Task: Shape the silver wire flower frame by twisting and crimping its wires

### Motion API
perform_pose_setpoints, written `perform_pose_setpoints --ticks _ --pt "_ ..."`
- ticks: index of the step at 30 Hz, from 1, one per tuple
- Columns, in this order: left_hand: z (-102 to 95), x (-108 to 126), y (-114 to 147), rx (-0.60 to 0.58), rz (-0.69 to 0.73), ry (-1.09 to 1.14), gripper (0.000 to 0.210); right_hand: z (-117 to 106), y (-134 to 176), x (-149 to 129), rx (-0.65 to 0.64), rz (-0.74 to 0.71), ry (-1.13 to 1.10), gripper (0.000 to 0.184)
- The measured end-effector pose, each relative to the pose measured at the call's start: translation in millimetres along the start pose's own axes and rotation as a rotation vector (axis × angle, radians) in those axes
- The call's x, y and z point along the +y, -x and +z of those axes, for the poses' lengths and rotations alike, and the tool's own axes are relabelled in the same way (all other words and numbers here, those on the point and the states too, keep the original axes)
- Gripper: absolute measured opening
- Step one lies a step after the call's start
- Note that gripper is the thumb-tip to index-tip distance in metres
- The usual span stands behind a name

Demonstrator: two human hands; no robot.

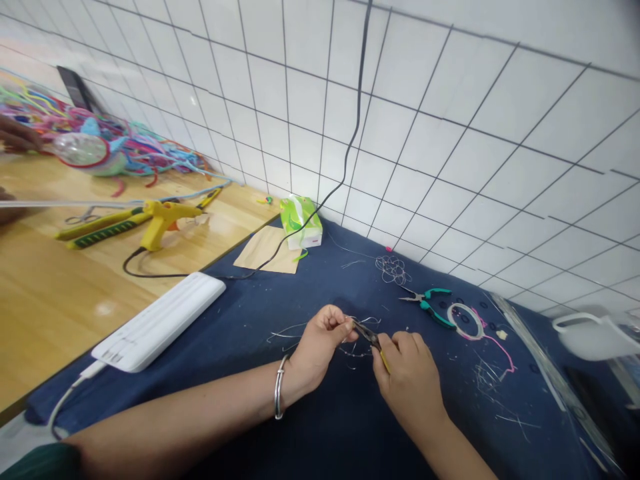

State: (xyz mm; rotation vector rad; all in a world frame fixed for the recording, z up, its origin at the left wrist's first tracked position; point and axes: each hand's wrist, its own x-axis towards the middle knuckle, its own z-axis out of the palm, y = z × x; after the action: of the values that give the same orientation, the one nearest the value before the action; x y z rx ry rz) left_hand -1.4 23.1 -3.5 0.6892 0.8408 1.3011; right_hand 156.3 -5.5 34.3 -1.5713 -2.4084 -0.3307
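My right hand (411, 377) is closed around yellow-handled pliers (371, 335), whose dark jaws point left toward my other hand. Thumb and fingers of my left hand (320, 343) pinch together right at the jaw tips. They seem to hold a thin wire, though the fingers hide most of it. Loose pieces of silvery wire (287, 333) lie on the dark blue cloth (320, 427) around and behind my hands. To the right rest teal-handled long-nose pliers (427, 305), apart from both hands.
Near the wall lie coiled wire (393, 269), a white ring (466, 321) with pink wire, and a green tissue pack (301, 223). A white power strip (160, 323) is at left. Beyond it are a yellow glue gun (163, 223), colourful pipe cleaners (145, 150) and another person's hand (20, 135).
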Motion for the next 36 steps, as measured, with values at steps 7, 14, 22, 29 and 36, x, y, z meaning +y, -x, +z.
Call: perform_pose_setpoints --ticks 7,14,22,29,36 --pt "-0.3 -1.3 -1.6 0.006 0.016 -0.03 0.015 -0.2 -0.7 -0.2 0.021 -0.022 -0.011 0.019" --pt "0.2 -0.5 -0.1 -0.009 0.01 -0.053 0.014 0.4 0.2 2.0 -0.024 -0.015 -0.024 0.017" --pt "-0.1 -1.6 0.4 -0.023 0.002 -0.062 0.013 1.9 1.5 4.5 -0.031 -0.021 -0.008 0.017" --pt "-1.7 -2.7 -0.5 -0.036 -0.016 -0.087 0.012 2.5 4.6 6.2 -0.011 -0.028 0.003 0.016" --pt "-3.4 -0.2 -0.9 -0.075 -0.038 -0.106 0.01 1.4 6.4 5.9 -0.035 -0.011 0.02 0.015"
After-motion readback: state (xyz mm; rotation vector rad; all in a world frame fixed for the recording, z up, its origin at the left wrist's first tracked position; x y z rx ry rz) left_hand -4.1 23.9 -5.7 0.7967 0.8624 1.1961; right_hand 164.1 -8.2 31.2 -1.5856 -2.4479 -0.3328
